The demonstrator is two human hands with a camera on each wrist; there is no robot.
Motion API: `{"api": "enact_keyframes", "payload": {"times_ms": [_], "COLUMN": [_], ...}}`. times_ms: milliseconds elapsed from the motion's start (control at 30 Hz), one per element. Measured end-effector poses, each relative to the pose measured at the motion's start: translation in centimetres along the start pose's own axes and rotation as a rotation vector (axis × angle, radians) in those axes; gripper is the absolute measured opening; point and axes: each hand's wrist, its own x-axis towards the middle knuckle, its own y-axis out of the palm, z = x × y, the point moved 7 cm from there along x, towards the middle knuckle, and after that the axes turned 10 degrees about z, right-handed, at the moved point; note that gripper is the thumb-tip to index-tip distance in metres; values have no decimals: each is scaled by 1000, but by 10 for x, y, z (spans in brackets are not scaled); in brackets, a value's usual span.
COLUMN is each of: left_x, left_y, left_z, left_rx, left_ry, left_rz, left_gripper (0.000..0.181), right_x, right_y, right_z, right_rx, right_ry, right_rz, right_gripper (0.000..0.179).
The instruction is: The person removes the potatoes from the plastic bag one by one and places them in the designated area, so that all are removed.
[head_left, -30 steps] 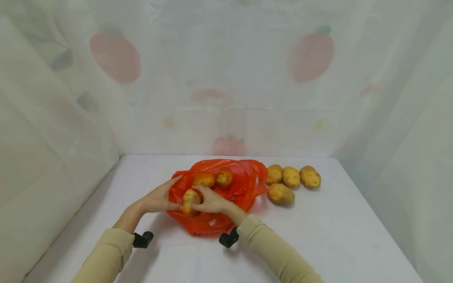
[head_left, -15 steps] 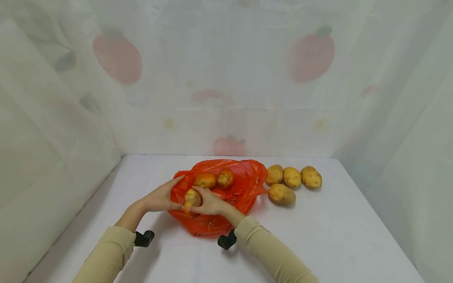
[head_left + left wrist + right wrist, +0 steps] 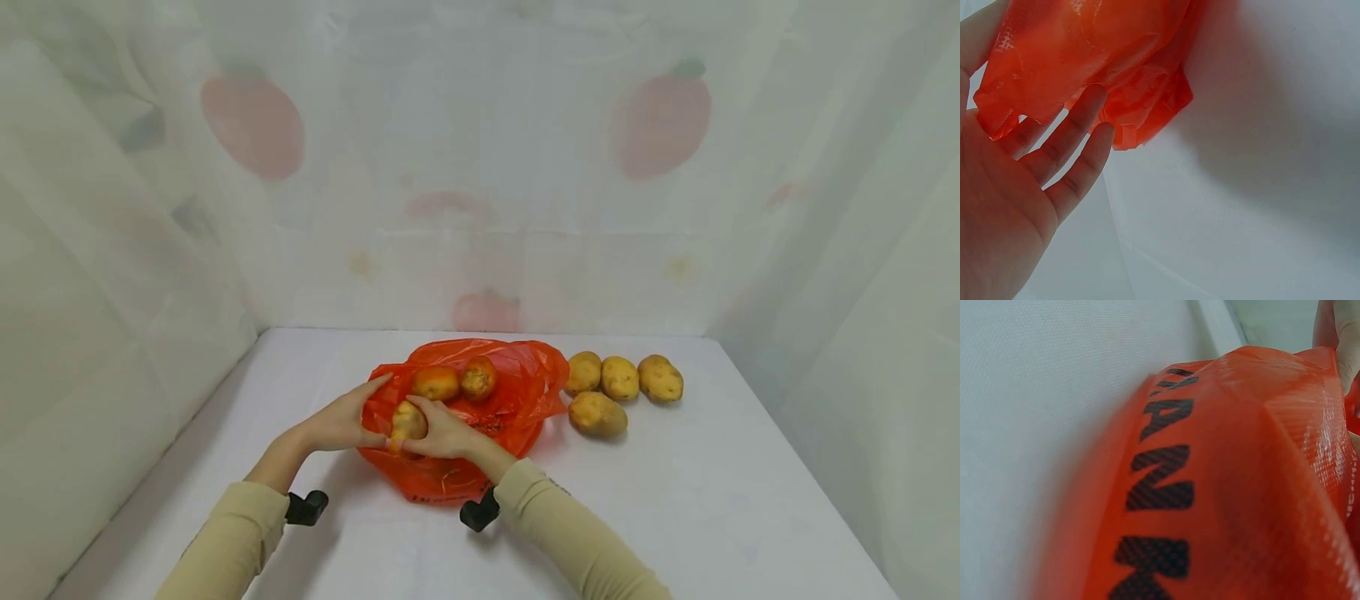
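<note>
A thin red-orange plastic bag (image 3: 423, 479) lies spread open on the white table (image 3: 712, 500). My left hand (image 3: 337, 423) holds the bag's left rim, thumb on one side and fingers on the other. From the left wrist, the fingers of that hand (image 3: 1007, 212) show nearly straight against the outside of the plastic. Inside the bag's front left, my right hand (image 3: 446, 433) grips a potato (image 3: 408, 418) between thumb and fingers. Behind it in the bag sit a second potato (image 3: 435, 383) and a third one (image 3: 478, 380). Black letters (image 3: 1160, 487) are printed on the bag's near side.
Several potatoes (image 3: 597, 415) lie together on the table just right of the bag. White printed sheeting (image 3: 480, 150) closes off the back and both sides. A black wrist mount (image 3: 306, 507) hangs below each forearm.
My right forearm has shifted slightly left, and its thumb sits a little closer to the left thumb. The bag and the other potatoes look unchanged, apart from a small shift of the view.
</note>
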Motion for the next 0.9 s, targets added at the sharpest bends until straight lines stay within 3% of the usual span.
{"api": "enact_keyframes", "payload": {"times_ms": [467, 767, 900], "left_x": [2, 3, 3], "left_y": [1, 1, 1], "left_z": [3, 4, 4], "left_rx": [-11, -2, -4], "left_ry": [-15, -29, -28], "left_rz": [7, 8, 10], "left_gripper": [94, 95, 95], "right_x": [-10, -22, -28], "right_y": [-14, -28, -32], "right_z": [-1, -1, -1], "right_rx": [40, 28, 32], "right_ry": [-24, -102, -100], "right_rz": [-52, -69, -60], "right_gripper": [76, 75, 74]}}
